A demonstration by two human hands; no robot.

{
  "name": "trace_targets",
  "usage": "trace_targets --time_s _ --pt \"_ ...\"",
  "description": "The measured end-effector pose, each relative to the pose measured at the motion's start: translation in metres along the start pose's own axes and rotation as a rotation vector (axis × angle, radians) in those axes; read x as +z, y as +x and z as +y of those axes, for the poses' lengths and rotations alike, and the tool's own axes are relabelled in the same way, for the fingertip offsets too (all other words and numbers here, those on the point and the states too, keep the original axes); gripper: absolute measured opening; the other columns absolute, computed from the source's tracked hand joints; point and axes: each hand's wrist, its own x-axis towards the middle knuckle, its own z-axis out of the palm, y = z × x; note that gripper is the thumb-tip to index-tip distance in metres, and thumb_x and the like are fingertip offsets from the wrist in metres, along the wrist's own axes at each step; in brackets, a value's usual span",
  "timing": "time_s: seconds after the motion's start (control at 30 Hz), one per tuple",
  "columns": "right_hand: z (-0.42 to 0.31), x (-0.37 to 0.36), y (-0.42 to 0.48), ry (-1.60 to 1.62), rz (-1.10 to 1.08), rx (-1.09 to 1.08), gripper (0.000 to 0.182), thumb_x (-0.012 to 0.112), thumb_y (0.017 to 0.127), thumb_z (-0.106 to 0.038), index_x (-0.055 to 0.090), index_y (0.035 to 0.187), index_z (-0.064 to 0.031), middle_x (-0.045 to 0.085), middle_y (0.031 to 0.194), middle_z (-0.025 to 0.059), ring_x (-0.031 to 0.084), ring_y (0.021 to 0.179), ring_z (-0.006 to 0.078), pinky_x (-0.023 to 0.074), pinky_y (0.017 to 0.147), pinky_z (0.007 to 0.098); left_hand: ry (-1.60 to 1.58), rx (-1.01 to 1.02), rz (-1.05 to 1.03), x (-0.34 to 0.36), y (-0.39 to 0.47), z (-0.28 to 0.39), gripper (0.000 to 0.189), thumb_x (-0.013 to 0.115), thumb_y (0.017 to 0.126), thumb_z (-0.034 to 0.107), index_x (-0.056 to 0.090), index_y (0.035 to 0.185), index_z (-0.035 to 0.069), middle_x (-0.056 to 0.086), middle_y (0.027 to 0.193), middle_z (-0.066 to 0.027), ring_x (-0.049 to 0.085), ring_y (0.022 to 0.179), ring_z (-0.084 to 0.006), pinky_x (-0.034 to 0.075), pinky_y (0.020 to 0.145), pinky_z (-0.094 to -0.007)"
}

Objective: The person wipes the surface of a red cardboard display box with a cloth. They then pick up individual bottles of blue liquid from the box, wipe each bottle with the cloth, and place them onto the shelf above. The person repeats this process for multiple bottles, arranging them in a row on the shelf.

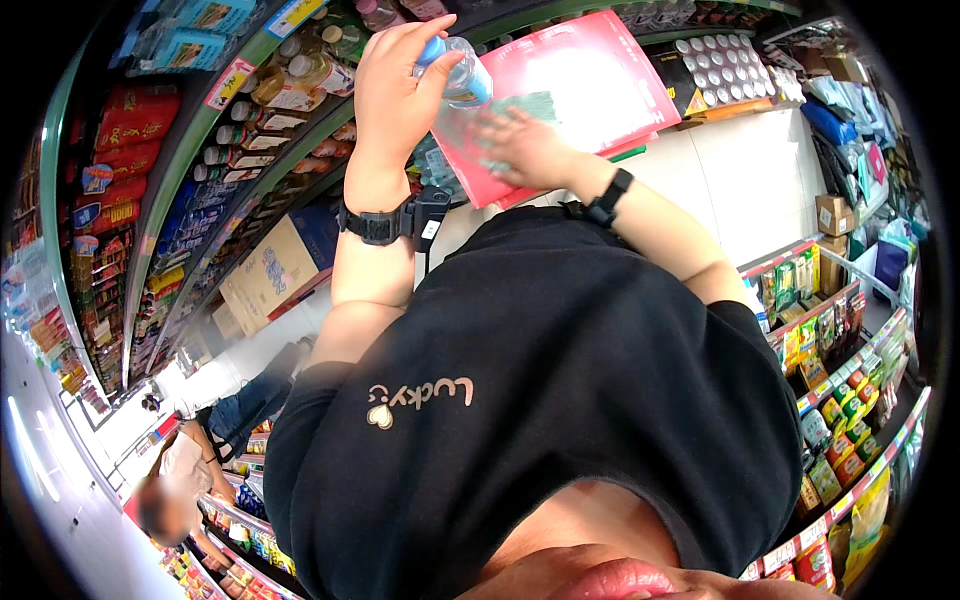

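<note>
My left hand (401, 79) holds a clear plastic bottle (472, 75) by its blue cap, between thumb and fingers. The bottle is tilted, beside the near left edge of a glossy red box (600, 67). My right hand (529, 146), blurred, is spread flat over a thin green cloth (536, 105) on the box's top and presses it there. Glare whitens the middle of the box. Part of the cloth is hidden under my fingers.
Shelves with bottled drinks (240, 135) and red packs (139, 127) rise at the left, above a cardboard carton (270, 262). Cans (724, 67) stand beyond the box. Grocery racks (840, 420) are at the right. Another person (184, 461) is at the lower left.
</note>
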Motion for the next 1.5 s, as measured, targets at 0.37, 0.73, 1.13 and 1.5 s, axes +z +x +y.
trace_targets --time_s 0.37,0.73,1.13,1.5 --pt "0.036 -0.014 -0.076 0.164 0.121 0.034 0.043 0.068 0.084 -0.017 0.068 0.127 -0.0179 0.052 0.148 0.0064 0.041 0.143 0.0278 0.0293 0.12 0.0493 -0.098 0.012 -0.14 0.031 0.002 0.002 0.036 0.076 0.082 0.019 0.072 0.117 0.012 0.069 0.104 -0.01 0.062 0.099 -0.03 0.05 0.086 -0.0382" --pt "0.108 -0.024 -0.134 0.041 0.575 0.661 0.038 0.062 0.09 -0.013 0.066 0.128 -0.0108 0.055 0.144 0.0106 0.046 0.138 0.0289 0.0386 0.114 0.0402 -0.127 0.156 -0.343 0.046 0.011 0.009 0.039 0.07 0.082 0.002 0.069 0.121 0.009 0.067 0.113 -0.0099 0.061 0.105 -0.0302 0.049 0.091 -0.0383" --pt "0.065 -0.057 -0.015 1.604 0.765 0.47 0.035 0.052 0.105 -0.032 0.061 0.127 -0.0054 0.067 0.092 0.0007 0.061 0.071 0.0084 0.0505 0.06 0.0257 -0.282 0.114 -0.428 0.056 0.013 0.011 0.043 0.055 0.084 -0.006 0.068 0.122 0.008 0.061 0.135 -0.0096 0.055 0.127 -0.0282 0.04 0.109 -0.0382" --pt "0.077 0.003 0.013 1.299 0.601 0.454 0.044 0.036 0.108 -0.041 0.064 0.111 -0.0079 0.062 0.078 0.0032 0.059 0.069 0.0103 0.0489 0.06 0.0282 -0.213 0.079 -0.298 0.069 -0.003 0.012 0.036 0.06 0.088 0.002 0.07 0.121 0.011 0.062 0.132 -0.0097 0.047 0.136 -0.0325 0.038 0.112 -0.0423"
